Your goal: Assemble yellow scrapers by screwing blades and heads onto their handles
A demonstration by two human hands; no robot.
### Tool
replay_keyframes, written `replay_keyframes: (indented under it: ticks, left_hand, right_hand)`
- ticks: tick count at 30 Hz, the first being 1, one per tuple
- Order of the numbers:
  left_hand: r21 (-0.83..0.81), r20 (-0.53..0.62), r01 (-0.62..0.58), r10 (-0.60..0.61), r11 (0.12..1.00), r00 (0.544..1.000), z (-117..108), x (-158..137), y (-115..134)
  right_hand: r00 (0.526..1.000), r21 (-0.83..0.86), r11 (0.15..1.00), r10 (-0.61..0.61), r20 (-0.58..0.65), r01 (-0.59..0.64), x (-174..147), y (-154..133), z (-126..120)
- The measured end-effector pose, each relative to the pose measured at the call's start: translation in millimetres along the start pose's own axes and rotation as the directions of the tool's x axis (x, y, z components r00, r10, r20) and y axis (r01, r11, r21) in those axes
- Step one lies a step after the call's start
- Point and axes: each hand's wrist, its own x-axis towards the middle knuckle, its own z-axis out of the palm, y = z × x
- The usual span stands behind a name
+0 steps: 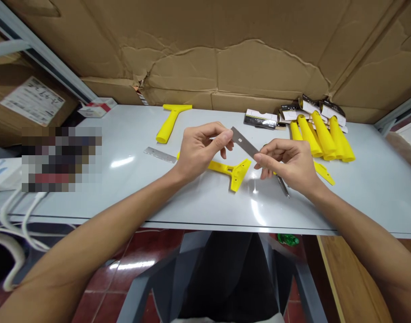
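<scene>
A flat grey scraper blade (245, 141) with a small hole is held in the air above the table. My left hand (203, 148) pinches its upper left end between thumb and fingers. At the lower right end, my right hand (288, 162) grips it the same way. Below them lies a yellow scraper handle (238, 176) with a T-shaped head, partly covered by my left hand. A screwdriver-like metal shaft (282, 186) shows under my right hand; its other end is hidden. Left of my left hand, a clear-looking strip or blade (160, 154) rests on the table.
Another yellow scraper handle (172, 123) lies at the back left. Several yellow handles (323, 137) are piled at the right, before black-and-white packaging cards (261, 119). A small red-and-white box (97, 107) stands back left; white cables (25, 215) hang over the table's left front edge.
</scene>
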Motion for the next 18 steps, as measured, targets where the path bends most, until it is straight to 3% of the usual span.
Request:
replay_keyframes:
  ticks: [11,15,18]
  left_hand:
    - [-0.034,0.002,0.013,-0.013,0.999,1.000,0.6,-2.0,3.9]
    - [-0.042,0.053,0.038,-0.036,0.998,0.998,3.2,-4.1,5.0]
    - [0.000,0.157,0.103,-0.102,0.995,0.982,8.5,-9.6,6.2]
  right_hand:
    - [0.973,0.171,0.981,0.051,0.227,-0.091,2.4,-4.2,-2.5]
    - [0.980,0.174,0.983,0.029,0.197,-0.064,4.0,-0.2,-0.8]
    - [0.986,0.175,0.983,0.027,0.163,-0.056,6.1,4.6,-0.5]
